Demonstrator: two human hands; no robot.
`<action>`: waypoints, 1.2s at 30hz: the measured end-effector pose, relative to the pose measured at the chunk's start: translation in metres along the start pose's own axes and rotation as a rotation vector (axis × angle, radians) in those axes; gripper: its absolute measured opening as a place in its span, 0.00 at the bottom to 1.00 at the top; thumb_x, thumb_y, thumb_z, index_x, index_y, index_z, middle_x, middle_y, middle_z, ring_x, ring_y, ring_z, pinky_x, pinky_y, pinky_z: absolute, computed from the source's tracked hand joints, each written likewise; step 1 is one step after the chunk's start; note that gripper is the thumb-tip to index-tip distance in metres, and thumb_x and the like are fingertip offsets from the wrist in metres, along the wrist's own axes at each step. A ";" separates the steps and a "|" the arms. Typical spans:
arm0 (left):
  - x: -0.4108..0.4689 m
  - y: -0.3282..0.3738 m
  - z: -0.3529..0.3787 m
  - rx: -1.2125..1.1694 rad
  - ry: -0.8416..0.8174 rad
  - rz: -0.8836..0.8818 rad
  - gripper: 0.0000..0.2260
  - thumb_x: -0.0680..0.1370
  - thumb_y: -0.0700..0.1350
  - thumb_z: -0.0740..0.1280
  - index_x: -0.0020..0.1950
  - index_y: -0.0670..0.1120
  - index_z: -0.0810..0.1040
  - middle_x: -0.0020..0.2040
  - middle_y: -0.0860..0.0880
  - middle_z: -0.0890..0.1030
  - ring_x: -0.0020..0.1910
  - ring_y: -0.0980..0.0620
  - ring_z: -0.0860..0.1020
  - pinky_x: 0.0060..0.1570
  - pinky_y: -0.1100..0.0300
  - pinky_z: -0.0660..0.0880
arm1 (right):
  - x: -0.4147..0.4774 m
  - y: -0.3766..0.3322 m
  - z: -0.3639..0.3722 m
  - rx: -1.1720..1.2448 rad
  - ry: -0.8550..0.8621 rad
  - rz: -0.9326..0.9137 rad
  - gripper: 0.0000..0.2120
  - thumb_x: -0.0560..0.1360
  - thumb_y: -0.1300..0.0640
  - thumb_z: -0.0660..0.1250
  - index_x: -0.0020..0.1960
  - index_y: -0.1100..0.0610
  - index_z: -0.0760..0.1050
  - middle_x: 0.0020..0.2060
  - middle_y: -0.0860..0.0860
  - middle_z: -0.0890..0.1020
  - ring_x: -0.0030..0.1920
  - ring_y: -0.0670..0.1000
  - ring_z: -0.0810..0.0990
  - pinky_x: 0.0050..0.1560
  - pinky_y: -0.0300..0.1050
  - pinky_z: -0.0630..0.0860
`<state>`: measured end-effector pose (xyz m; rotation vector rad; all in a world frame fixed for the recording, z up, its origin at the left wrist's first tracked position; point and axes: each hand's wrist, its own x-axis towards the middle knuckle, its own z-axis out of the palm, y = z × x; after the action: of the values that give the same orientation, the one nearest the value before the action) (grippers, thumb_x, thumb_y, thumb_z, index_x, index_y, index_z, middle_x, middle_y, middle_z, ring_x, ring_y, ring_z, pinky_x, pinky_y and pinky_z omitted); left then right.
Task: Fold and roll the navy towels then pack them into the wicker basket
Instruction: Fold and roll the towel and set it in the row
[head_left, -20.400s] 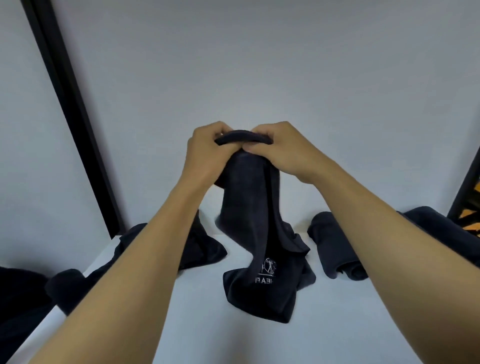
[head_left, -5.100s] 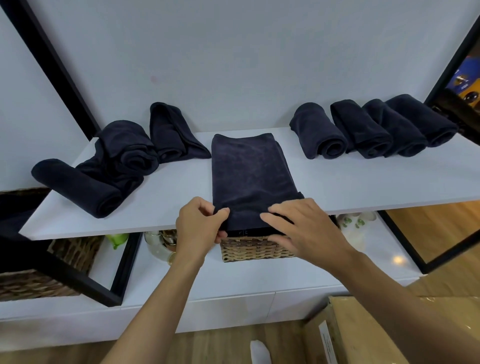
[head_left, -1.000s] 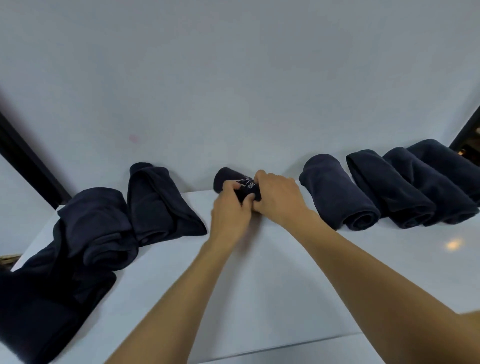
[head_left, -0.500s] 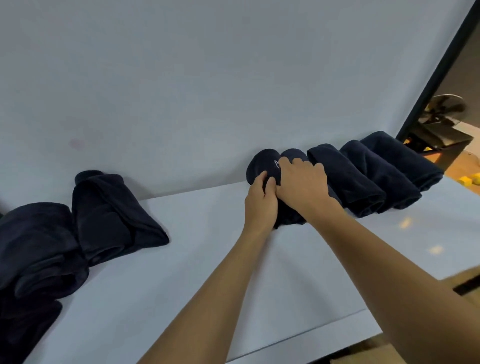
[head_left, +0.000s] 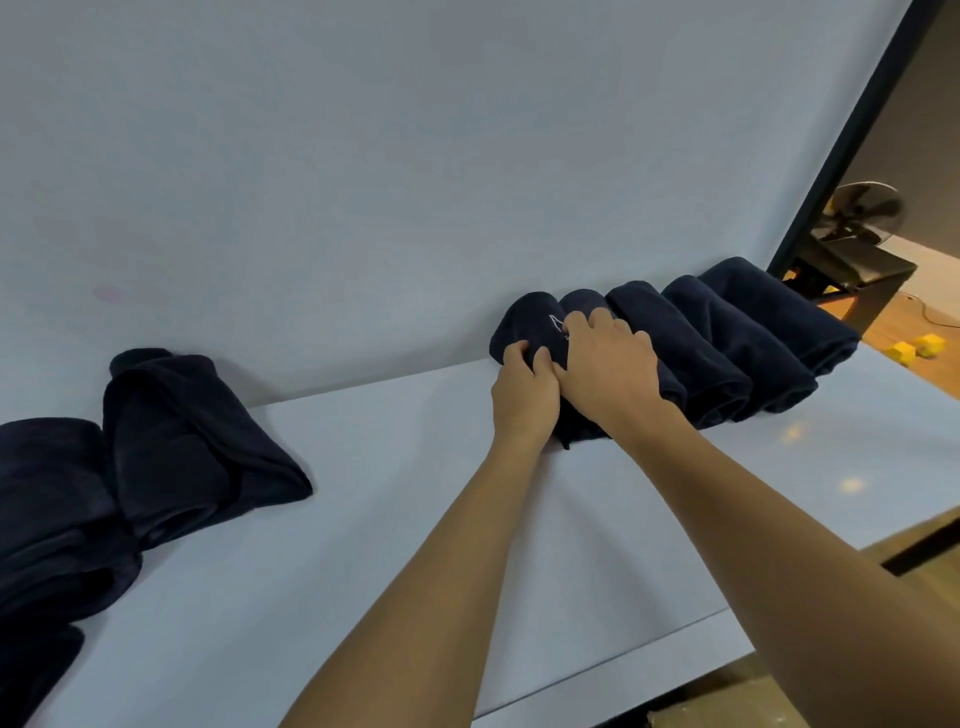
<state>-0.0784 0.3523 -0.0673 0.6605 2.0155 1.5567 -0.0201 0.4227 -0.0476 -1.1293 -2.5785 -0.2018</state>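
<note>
Both hands: left hand (head_left: 524, 396), right hand (head_left: 608, 369) | gripping rolled towel (head_left: 530, 322) | shelf (head_left: 415, 519)

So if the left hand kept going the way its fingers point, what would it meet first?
Likely the white wall behind the rolled navy towel that the left hand already grips; depth is unclear.

The rolled towels (head_left: 727, 353) are soft, matt navy cloth with a fine nap. The shelf (head_left: 363, 519) is smooth white laminate, faintly glossy with light spots at right. The wall (head_left: 415, 156) looks matt.
</note>
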 end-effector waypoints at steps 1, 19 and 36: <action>0.001 0.001 -0.003 0.015 -0.011 -0.006 0.19 0.83 0.50 0.56 0.73 0.48 0.67 0.65 0.49 0.76 0.63 0.49 0.74 0.58 0.58 0.69 | -0.001 0.000 0.000 0.012 0.012 -0.001 0.20 0.79 0.46 0.60 0.65 0.56 0.68 0.59 0.56 0.74 0.56 0.57 0.75 0.52 0.51 0.68; -0.023 0.010 -0.090 0.304 0.026 0.121 0.16 0.79 0.51 0.57 0.63 0.47 0.76 0.61 0.48 0.79 0.58 0.48 0.78 0.60 0.46 0.75 | -0.027 -0.078 -0.014 0.160 0.158 -0.277 0.18 0.70 0.59 0.69 0.59 0.56 0.76 0.50 0.54 0.79 0.45 0.57 0.77 0.41 0.50 0.62; -0.077 -0.060 -0.279 1.497 0.386 0.292 0.12 0.80 0.45 0.61 0.63 0.47 0.74 0.57 0.48 0.77 0.57 0.45 0.72 0.55 0.51 0.64 | -0.058 -0.247 -0.015 0.585 -0.300 -0.521 0.06 0.78 0.58 0.60 0.44 0.56 0.72 0.41 0.53 0.77 0.42 0.56 0.76 0.33 0.44 0.63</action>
<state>-0.2064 0.0861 -0.0574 1.2187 3.3037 -0.0700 -0.1611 0.2117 -0.0537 -0.2878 -2.8445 0.6149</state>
